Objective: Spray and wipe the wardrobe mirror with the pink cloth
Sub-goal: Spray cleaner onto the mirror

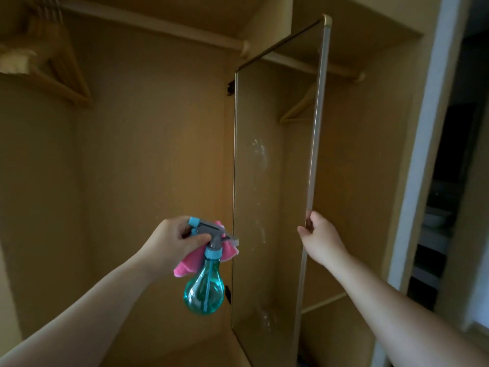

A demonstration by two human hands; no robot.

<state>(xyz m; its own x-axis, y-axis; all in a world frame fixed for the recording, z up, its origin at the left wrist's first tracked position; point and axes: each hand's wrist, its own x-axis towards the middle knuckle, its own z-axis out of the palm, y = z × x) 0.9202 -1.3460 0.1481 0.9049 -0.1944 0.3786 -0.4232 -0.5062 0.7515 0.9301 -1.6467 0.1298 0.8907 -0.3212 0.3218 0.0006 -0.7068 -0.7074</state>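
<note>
The tall wardrobe mirror (275, 123) swings out on hinges inside the open wardrobe, with wet spray spots down its middle. My left hand (172, 238) grips the grey trigger head of a teal spray bottle (204, 286) together with the pink cloth (189, 263), which is bunched behind the bottle's neck. The nozzle points toward the glass from just left of the mirror's hinged edge. My right hand (318, 238) pinches the mirror's free right edge about two thirds of the way down.
Wooden hangers (57, 67) hang on the rail (148, 23) at top left. The wardrobe's back wall (148, 144) is bare. A white door frame (423, 144) stands to the right, with dark shelves holding bowls (436, 218) beyond it.
</note>
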